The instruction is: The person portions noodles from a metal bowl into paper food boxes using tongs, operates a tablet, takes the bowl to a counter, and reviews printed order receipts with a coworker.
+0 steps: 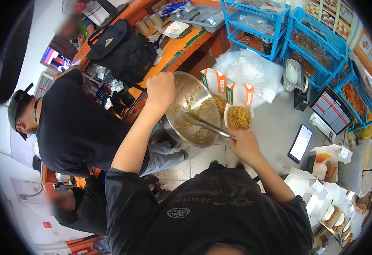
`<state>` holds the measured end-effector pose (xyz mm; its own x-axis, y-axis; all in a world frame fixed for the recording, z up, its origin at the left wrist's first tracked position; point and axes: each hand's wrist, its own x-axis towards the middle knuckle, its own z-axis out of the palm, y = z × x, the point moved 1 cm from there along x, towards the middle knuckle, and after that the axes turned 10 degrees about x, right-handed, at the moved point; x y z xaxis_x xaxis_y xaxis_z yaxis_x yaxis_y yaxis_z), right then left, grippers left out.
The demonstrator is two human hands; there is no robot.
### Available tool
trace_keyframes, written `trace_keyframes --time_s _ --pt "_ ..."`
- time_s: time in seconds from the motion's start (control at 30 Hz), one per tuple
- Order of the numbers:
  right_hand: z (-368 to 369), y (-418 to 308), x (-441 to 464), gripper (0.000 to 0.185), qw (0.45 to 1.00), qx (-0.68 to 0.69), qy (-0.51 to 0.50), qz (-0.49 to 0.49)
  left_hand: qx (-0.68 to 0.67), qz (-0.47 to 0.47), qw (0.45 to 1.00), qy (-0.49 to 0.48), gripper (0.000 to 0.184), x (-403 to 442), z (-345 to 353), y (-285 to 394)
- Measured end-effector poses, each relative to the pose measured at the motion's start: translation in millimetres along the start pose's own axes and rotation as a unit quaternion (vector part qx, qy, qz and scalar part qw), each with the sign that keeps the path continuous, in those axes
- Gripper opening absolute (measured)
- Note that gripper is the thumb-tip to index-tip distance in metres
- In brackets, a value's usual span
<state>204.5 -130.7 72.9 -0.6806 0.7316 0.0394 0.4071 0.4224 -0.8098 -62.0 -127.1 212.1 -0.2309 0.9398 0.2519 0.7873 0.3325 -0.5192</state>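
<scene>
My left hand (160, 88) is closed on the upper rim of a large steel mixing bowl (181, 91), which is tilted toward the food boxes. Strands of noodles (204, 109) cling to the bowl's inside. In my right hand (244, 145) are long metal tongs (209, 126), their far end reaching into the bowl; the tip is hard to make out. Beside the bowl's right edge stands an open paper box (239, 95) filled with yellow noodles (238, 117). A second paper box (214, 80), also with noodles, is partly hidden behind the bowl's rim.
Clear plastic bags (247, 70) lie behind the boxes. Blue basket racks (315, 42), a tablet (335, 109) and a phone (300, 143) are to the right, with filled food boxes (332, 214) below. A person in black (79, 123) stands close on the left, near a black bag (120, 53).
</scene>
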Motion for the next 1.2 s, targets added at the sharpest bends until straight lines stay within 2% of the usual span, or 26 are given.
trace_keyframes --time_s 0.03,0.13,0.23,0.33,0.43,0.53,0.63,0.73,0.83,0.93,1.03,1.2 --pt "-1.5 -6.4 -1.3 0.016 0.999 -0.007 -0.043 0.009 0.0 -0.001 1.0 0.0 0.008 -0.9 -2.5 -0.7" --pt "4.4 -7.1 -5.2 0.014 0.998 -0.023 -0.059 0.014 -0.009 -0.002 1.0 0.003 0.008 -3.6 -5.6 -2.4" --pt "10.2 9.7 1.4 0.014 0.998 -0.056 0.032 0.028 -0.017 -0.003 1.0 -0.001 0.008 -6.3 -5.4 -0.7" --pt "5.8 1.0 1.5 0.016 0.998 -0.038 0.031 0.039 -0.025 -0.01 1.0 0.002 0.008 -6.9 -5.9 -2.5" --pt "9.0 -15.4 0.0 0.016 0.999 0.038 -0.031 0.015 -0.026 -0.009 1.0 0.006 0.009 -6.2 -6.2 0.4" --pt "17.9 -4.6 5.1 0.017 0.998 -0.002 0.01 0.058 -0.031 -0.01 0.999 0.004 0.012 -5.7 -3.9 0.6" --pt "10.2 -19.2 5.7 0.017 0.999 0.03 0.031 0.019 -0.039 -0.017 0.999 -0.001 0.015 -5.1 -3.4 -0.1" --pt "23.4 -27.5 7.2 0.018 0.997 0.069 -0.012 -0.022 -0.046 -0.015 0.999 0.004 0.015 -5.1 -5.0 2.5" --pt "34.4 -6.5 19.2 0.014 0.999 0.004 0.034 0.032 -0.033 -0.013 0.999 0.0 0.01 -6.8 -11.6 3.7" --pt "19.1 -17.1 18.4 0.015 0.999 0.009 0.024 0.047 -0.031 -0.021 0.999 -0.003 0.008 -6.5 -9.5 2.7" --pt "28.0 -32.2 20.4 0.017 0.999 0.044 0.014 -0.004 -0.043 -0.019 0.999 -0.004 0.008 -6.2 -6.2 3.8" --pt "27.8 -3.9 24.1 0.017 0.998 0.004 0.035 0.06 -0.039 -0.03 0.999 0.009 0.008 -7.7 -7.3 -0.6"
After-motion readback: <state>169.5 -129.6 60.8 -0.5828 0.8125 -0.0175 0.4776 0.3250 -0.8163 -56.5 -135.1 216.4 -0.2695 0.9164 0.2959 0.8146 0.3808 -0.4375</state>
